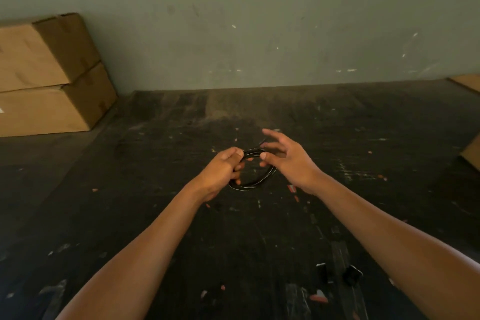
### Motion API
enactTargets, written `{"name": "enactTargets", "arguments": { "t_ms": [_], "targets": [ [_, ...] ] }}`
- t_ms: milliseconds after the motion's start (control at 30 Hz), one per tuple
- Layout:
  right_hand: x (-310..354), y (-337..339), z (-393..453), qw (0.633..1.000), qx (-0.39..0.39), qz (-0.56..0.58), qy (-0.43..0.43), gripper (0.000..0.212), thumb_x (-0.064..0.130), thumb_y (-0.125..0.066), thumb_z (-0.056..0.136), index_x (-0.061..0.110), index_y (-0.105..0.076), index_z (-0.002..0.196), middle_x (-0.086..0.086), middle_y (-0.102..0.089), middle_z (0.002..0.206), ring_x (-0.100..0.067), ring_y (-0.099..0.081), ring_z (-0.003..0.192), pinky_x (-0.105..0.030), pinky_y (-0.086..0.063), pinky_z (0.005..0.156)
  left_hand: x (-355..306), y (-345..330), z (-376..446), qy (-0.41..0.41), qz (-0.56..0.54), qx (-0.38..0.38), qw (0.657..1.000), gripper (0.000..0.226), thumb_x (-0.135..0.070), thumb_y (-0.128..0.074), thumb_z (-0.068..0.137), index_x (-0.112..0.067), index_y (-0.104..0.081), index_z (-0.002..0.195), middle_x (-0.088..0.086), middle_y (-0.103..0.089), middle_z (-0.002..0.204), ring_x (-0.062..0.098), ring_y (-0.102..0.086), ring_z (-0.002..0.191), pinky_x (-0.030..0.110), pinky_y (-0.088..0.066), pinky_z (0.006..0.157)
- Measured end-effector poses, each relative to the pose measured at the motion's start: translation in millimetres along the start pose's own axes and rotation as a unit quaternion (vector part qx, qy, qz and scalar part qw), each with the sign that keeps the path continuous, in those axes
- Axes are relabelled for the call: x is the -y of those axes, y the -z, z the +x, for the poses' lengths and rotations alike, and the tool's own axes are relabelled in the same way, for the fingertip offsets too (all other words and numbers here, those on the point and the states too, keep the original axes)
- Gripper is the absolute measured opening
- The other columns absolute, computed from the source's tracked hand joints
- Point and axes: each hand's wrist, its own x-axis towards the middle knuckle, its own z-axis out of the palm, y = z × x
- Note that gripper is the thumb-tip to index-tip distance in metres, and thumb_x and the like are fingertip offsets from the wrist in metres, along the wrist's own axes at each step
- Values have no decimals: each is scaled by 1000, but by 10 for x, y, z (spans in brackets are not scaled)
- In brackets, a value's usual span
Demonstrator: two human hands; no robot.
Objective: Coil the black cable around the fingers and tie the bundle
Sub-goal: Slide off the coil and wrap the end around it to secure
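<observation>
The black cable [255,181] is wound into a small oval coil of several loops, held in the air above the dark floor. My left hand [222,170] is closed around the coil's left side, thumb on top. My right hand [287,157] is at the coil's upper right, fingers spread, with the thumb and a fingertip touching the strands near a short loose cable end [262,143] that sticks up. Whether the right hand actually pinches the cable is hard to tell.
Two stacked cardboard boxes [49,78] stand at the left against the grey wall. More cardboard [471,152] lies at the right edge. Two small black objects [337,274] lie on the scuffed dark floor [181,215] near my right forearm.
</observation>
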Motion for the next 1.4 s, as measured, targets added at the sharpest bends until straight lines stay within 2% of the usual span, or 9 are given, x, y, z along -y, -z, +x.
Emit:
{"name": "enactTargets", "arguments": {
  "t_ms": [67, 133, 267, 533, 733, 833, 1000, 1100, 1400],
  "targets": [
    [-29, 26, 3, 999, 12, -37, 0, 54, 9, -66, 91, 27, -49, 138, -3, -63, 126, -17, -73, 94, -40, -55, 94, 21, -9, -16, 2, 11, 8, 1000, 23, -21, -35, 108, -7, -54, 105, -7, -40, 64, 5, -36, 51, 24, -43, 57],
    [-66, 32, -2, 998, -7, -68, 3, 33, 13, -70, 88, 22, -61, 119, -3, -73, 107, -17, -73, 89, -43, -56, 93, 51, -25, -25, 7, -6, 8, 1000, 24, -19, -34, 108, -7, -54, 102, -8, -39, 62, 5, -34, 49, 25, -43, 57],
    [-145, 44, -51, 989, -27, -141, 26, 11, 21, -73, 86, 30, -68, 90, 4, -75, 78, -4, -71, 73, -25, -56, 75, 108, -78, -27, 56, -35, -3, 998, 32, -21, -35, 106, -9, -63, 96, -5, -42, 60, 8, -35, 48, 28, -45, 58],
    [-253, 69, -225, 967, -15, -238, 92, 6, 18, -67, 91, 22, -69, 94, 12, -62, 71, 5, -58, 64, -10, -45, 58, 266, -230, 32, 137, 20, 53, 989, 49, -48, -37, 104, -10, -66, 95, -9, -43, 53, 9, -40, 46, 33, -50, 64],
    [-462, 199, -534, 976, 9, -219, -8, 17, 36, -66, 90, 28, -70, 105, 15, -68, 86, 7, -63, 79, -8, -46, 65, 504, -465, -39, 126, 84, 76, 986, 38, -45, -36, 105, -19, -56, 85, -13, -41, 53, 6, -39, 48, 33, -43, 67],
    [-607, 359, -747, 974, 5, -174, -145, 30, 44, -55, 95, 26, -63, 117, 5, -69, 93, -6, -68, 80, -22, -51, 68, 675, -577, -101, 129, 120, 69, 982, 38, -43, -37, 105, -18, -55, 82, -9, -41, 59, 9, -40, 55, 32, -41, 67],
    [-876, 435, -1174, 860, 153, -337, -351, 17, 28, -57, 96, 18, -61, 109, -3, -68, 97, -13, -67, 77, -25, -51, 62, 873, -709, -159, 138, 158, 64, 976, 39, -43, -36, 105, -17, -57, 84, -4, -45, 68, 12, -44, 66, 32, -42, 69],
    [-1025, 293, -1366, 811, 217, -417, -349, 25, 28, -58, 95, 13, -58, 115, -8, -66, 111, -19, -65, 95, -35, -55, 85, 926, -785, -170, 142, 179, 53, 972, 40, -43, -36, 105, -17, -58, 85, -2, -48, 72, 14, -47, 69, 30, -44, 67],
    [-1082, 265, -1399, 837, 184, -400, -325, 22, 11, -57, 93, 18, -56, 113, -6, -59, 116, -19, -60, 101, -37, -54, 91, 996, -839, -239, 165, 190, 49, 967, 40, -43, -34, 105, -15, -60, 92, 0, -48, 72, 15, -48, 68, 32, -45, 70]
  ]
}}
